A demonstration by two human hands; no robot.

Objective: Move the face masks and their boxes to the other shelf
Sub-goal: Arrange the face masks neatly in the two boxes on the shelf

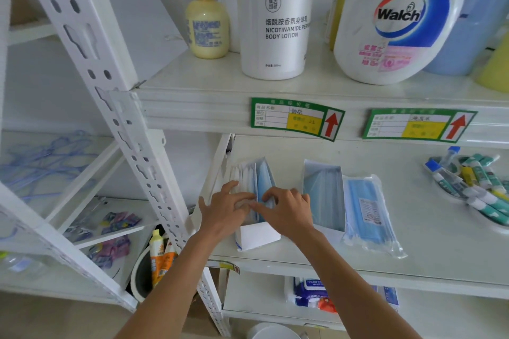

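On the middle shelf point(413, 253) an open white box point(259, 237) at the left holds upright packs of blue and white face masks point(257, 173). My left hand point(225, 210) and my right hand point(287, 209) both rest on the tops of these masks, fingers pinching them. To the right stands a second open box of blue masks point(325, 198). Beside it lies a clear plastic bag of blue masks point(369, 215), flat on the shelf.
Lotion and detergent bottles point(275, 22) stand on the upper shelf. Several tubes point(473, 187) lie at the right of the middle shelf. A white slotted upright point(129, 124) separates a neighbouring shelf unit on the left with hangers point(41, 162) and small packets. Wipes point(311, 294) sit below.
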